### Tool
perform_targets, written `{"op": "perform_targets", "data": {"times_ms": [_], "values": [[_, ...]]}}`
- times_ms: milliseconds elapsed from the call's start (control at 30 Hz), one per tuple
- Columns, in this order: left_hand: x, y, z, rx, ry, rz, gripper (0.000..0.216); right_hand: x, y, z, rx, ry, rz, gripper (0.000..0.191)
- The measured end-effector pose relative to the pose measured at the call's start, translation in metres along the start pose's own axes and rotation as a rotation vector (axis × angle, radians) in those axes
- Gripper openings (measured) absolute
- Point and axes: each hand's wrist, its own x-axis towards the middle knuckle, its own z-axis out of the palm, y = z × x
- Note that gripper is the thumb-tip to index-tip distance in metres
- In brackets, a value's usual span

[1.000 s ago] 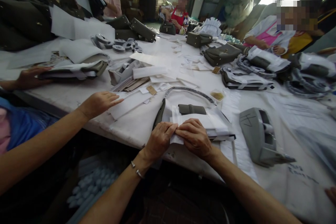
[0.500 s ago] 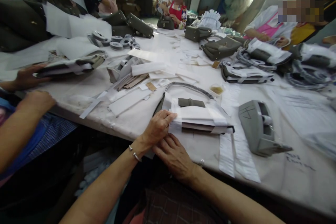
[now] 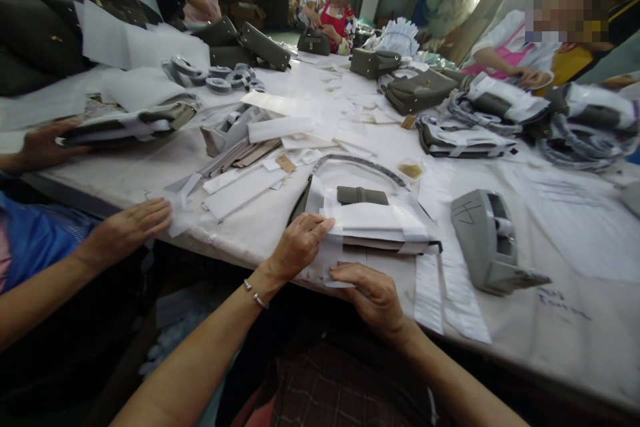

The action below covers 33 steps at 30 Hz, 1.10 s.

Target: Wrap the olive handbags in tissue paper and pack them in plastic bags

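Observation:
A dark olive handbag [image 3: 362,195], wrapped in white paper, lies flat on the table before me with its curved handle [image 3: 360,163] pointing away. My left hand [image 3: 298,244], a bracelet on its wrist, pinches a strip of white paper [image 3: 330,259] against the bag's near left corner. Just below at the table edge, my right hand [image 3: 374,293] grips the strip's lower end with closed fingers.
A grey tape dispenser [image 3: 483,240] stands right of the bag, with white paper strips [image 3: 445,293] between them. A neighbour's hand [image 3: 133,230] holds paper at the left table edge. Tape rolls [image 3: 215,77], other wrapped bags [image 3: 465,140] and several seated people surround the white table [image 3: 550,320].
My right hand came up from below the table edge and took hold of the paper strip's lower end. The neighbour's hand moved right onto a paper piece at the table edge.

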Motion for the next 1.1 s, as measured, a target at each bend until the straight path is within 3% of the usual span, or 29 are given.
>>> {"op": "perform_targets", "data": {"times_ms": [133, 167, 200, 300, 367, 567, 800, 900, 1000, 1100], "values": [[-0.010, 0.001, 0.005, 0.021, 0.024, 0.004, 0.050, 0.002, -0.017, -0.009, 0.033, -0.350, -0.085, 0.017], [-0.010, 0.001, 0.005, 0.019, 0.026, 0.012, 0.051, 0.006, -0.022, -0.012, 0.043, -0.385, -0.114, 0.019], [-0.010, 0.001, 0.004, 0.013, 0.024, 0.025, 0.051, 0.011, -0.026, -0.014, 0.038, -0.352, -0.124, 0.018], [-0.008, 0.002, 0.003, -0.016, 0.013, 0.051, 0.047, 0.036, -0.025, -0.026, -0.114, -0.023, -0.071, 0.010], [-0.007, 0.003, 0.003, -0.036, 0.019, 0.052, 0.043, 0.055, -0.014, -0.032, -0.272, 0.110, -0.035, 0.009], [-0.009, 0.002, 0.008, -0.071, 0.030, 0.044, 0.039, 0.074, 0.024, -0.028, -0.493, -0.104, -0.074, 0.005], [-0.006, 0.004, -0.016, -0.228, -0.142, -0.031, 0.060, 0.062, 0.029, -0.020, -0.617, -0.086, -0.148, 0.008], [-0.003, 0.004, -0.026, -0.336, -0.192, -0.087, 0.055, 0.062, 0.031, -0.019, -0.622, -0.089, -0.157, 0.008], [-0.003, 0.004, -0.017, -0.289, -0.063, -0.068, 0.031, 0.064, 0.032, -0.018, -0.642, -0.084, -0.147, 0.009], [-0.006, 0.006, -0.002, -0.168, 0.080, -0.030, 0.022, 0.064, 0.028, -0.021, -0.628, -0.071, -0.167, 0.010]]}}
